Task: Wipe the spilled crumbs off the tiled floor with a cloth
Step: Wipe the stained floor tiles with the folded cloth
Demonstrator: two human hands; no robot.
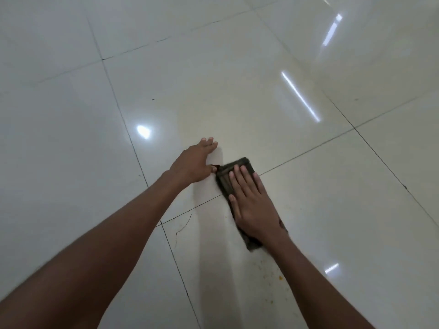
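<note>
A dark folded cloth point(234, 184) is laid lengthwise across a grout line of the glossy tiled floor point(308, 210), its long axis running away from the person. It is pressed flat under the straight-fingered right hand point(251, 205). The left hand point(193, 162), fingers spread, is rested on the tile beside its far corner. Orange crumbs point(273, 275) are scattered nearer the person.

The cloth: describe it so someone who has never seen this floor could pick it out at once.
Start from the glossy pale tiled floor and find where the two forearms end, near the middle of the view. The cloth lies flat under the right hand, which presses on it with straight fingers, close beside the left hand. It is a folded, dark brownish oblong, the only dark patch on the tiles.
</note>
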